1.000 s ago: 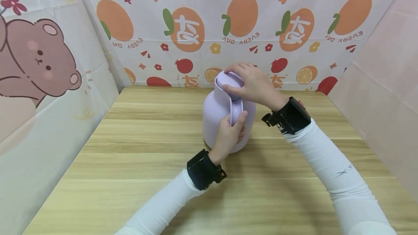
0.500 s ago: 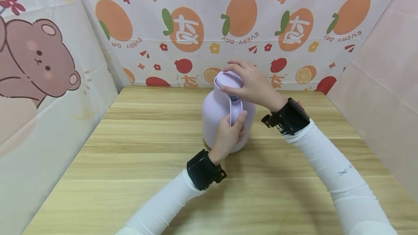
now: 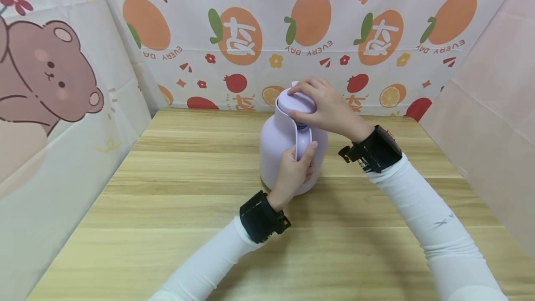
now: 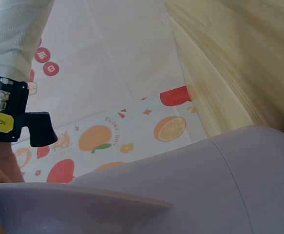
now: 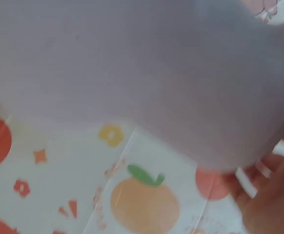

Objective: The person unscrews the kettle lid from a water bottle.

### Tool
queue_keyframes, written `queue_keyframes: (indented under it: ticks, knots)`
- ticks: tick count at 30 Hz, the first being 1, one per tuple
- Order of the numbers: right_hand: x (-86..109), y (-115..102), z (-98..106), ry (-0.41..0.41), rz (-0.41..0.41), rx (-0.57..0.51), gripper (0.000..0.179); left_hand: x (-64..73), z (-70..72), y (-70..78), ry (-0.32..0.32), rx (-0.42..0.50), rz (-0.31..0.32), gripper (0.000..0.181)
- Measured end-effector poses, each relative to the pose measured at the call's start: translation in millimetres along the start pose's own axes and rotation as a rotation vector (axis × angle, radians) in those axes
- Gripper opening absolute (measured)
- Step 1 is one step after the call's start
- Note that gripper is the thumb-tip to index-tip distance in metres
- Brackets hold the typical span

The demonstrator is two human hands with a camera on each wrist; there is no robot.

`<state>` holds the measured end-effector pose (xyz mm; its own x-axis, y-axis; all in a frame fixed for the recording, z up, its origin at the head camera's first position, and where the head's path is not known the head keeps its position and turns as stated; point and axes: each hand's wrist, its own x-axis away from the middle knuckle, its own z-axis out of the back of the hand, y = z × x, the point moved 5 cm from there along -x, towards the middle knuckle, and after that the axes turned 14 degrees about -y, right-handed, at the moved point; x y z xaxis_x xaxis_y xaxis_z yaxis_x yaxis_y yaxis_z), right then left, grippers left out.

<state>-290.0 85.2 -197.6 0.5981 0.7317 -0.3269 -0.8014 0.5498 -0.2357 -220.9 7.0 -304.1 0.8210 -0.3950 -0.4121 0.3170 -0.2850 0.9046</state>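
A lilac thermos jug [image 3: 273, 152] stands upright on the wooden table. My left hand [image 3: 291, 173] grips its handle [image 3: 304, 142], thumb up along the near side. On top, my right hand [image 3: 328, 108] holds the round lilac lid [image 3: 296, 101], with the thumb on the near edge and fingertips over the far side. A dark strip shows under the lid, above the handle. In the right wrist view, the blurred jug body [image 5: 146, 83] fills the upper part, and the fingers of my right hand [image 5: 273, 195] curve around its end.
The light wooden table [image 3: 167, 199] spreads around the jug. Close behind it hangs a white cloth [image 3: 271, 27] printed with fruit. A bear-print cloth [image 3: 50, 73] stands at the left, and a pale pink one [image 3: 493, 82] at the right.
My right hand and the lid have shifted slightly to the right, and a bit of lilac now shows beyond the lid. My left hand keeps its grip on the handle.
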Motion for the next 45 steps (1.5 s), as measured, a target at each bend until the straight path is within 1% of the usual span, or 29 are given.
queue_keyframes:
  ticks: [4, 6, 9, 12, 14, 16, 18, 20, 21, 24, 30, 32, 34, 35, 37, 42, 45]
  knots:
    - [0.9, 9, 2, -0.07, 0.085, -0.115, 0.038, -1.0, 0.3, 0.2, 0.003, -0.002, -0.009, 0.036]
    - [1.9, 12, 3, -0.085, 0.11, -0.154, 0.038, -1.3, 0.2, 0.3, 0.001, 0.002, -0.021, 0.036]
    - [2.8, 11, 2, -0.072, 0.102, -0.138, 0.038, -1.3, 0.3, -0.4, -0.001, 0.005, -0.031, 0.037]
    - [2.7, 6, 1, -0.014, 0.029, -0.043, 0.042, -0.9, 0.5, -1.9, -0.002, 0.004, -0.033, 0.037]
    - [2.1, 2, 0, 0.021, -0.048, 0.023, 0.048, -0.6, 0.2, -2.5, -0.004, 0.009, -0.034, 0.037]
    - [1.6, -1, -1, 0.035, -0.127, 0.06, 0.052, -0.2, -0.2, -2.3, -0.007, 0.011, -0.036, 0.037]
    - [0.9, -4, -3, 0.027, -0.188, 0.06, 0.053, 0.2, -0.5, -2.1, -0.007, 0.014, -0.037, 0.036]
    - [0.1, -5, -5, 0.013, -0.217, 0.047, 0.051, 0.4, -0.7, -2.2, -0.009, 0.016, -0.036, 0.036]
    - [-0.3, -5, -5, 0.005, -0.219, 0.036, 0.051, 0.4, -0.7, -2.2, -0.008, 0.016, -0.034, 0.036]
    - [-1.4, -3, -6, -0.017, -0.195, -0.008, 0.049, 0.5, -0.6, -2.6, -0.009, 0.014, -0.032, 0.036]
    - [-1.7, 7, -5, -0.091, -0.092, -0.141, 0.044, 0.7, 0.0, -2.0, -0.011, -0.008, -0.04, 0.036]
    - [-1.4, 8, -4, -0.108, -0.057, -0.167, 0.044, 0.3, 0.0, -2.1, -0.011, -0.013, -0.04, 0.035]
    - [-1.1, 9, -4, -0.112, -0.031, -0.171, 0.044, 0.2, 0.2, -2.2, -0.007, -0.018, -0.037, 0.035]
    - [-0.8, 8, -4, -0.106, -0.027, -0.164, 0.044, 0.3, 0.2, -1.9, -0.005, -0.017, -0.034, 0.035]
    - [-0.2, 6, -4, -0.067, -0.028, -0.116, 0.045, 0.5, 0.1, -2.2, -0.004, -0.018, -0.032, 0.035]
    - [2.2, -7, -1, 0.086, -0.075, 0.064, 0.045, 1.5, -0.8, -3.4, -0.001, -0.015, -0.032, 0.036]
    - [3.0, -14, -1, 0.108, -0.104, 0.114, 0.041, 1.6, -1.2, -3.3, -0.002, -0.009, -0.041, 0.036]
